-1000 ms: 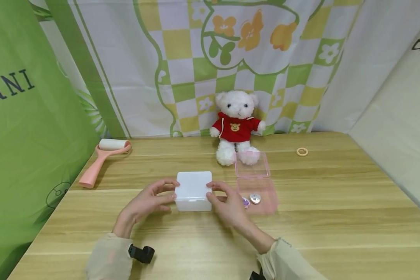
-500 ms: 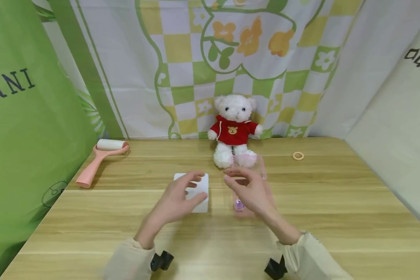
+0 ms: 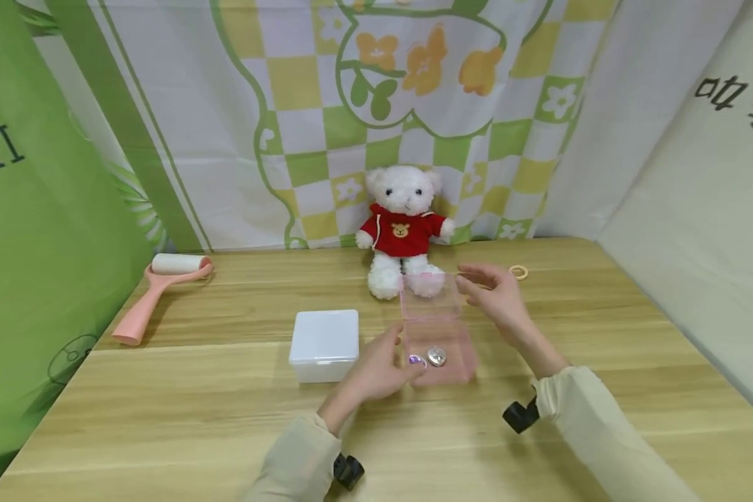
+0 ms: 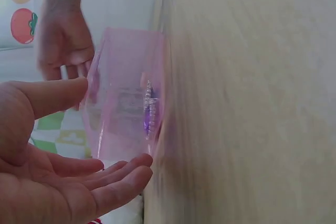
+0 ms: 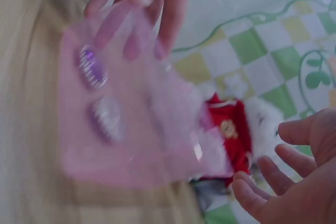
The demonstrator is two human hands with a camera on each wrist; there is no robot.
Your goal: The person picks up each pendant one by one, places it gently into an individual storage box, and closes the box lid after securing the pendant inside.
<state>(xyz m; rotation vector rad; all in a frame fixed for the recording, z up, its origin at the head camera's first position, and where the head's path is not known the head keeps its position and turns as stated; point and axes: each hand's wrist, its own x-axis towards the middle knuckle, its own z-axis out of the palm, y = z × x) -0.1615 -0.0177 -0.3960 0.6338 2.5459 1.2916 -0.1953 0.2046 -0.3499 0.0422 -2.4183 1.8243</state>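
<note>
A see-through pink plastic box (image 3: 458,374) stands on the table with its hinged lid (image 3: 433,305) raised. Inside lie a purple gem-like piece edged with small clear beads (image 4: 149,114) and a round silvery, sparkling piece (image 3: 436,356). My left hand (image 3: 379,366) is at the box's left side, its fingers extended and thumb near the front corner. Beside the lid's right edge is my right hand (image 3: 497,301), fingers spread, with nothing in its grasp. A closed white box (image 3: 324,338) sits just left of my left hand.
Behind the pink box a white teddy bear (image 3: 401,233) in a red hoodie sits against the patterned cloth. A pink-handled lint roller (image 3: 163,286) lies at the far left. A small light-coloured ring (image 3: 519,272) is beyond my right hand.
Both hands have left the white box and moved right. The left has passed over it to the pink box's left side, the right to the raised lid's right edge.
</note>
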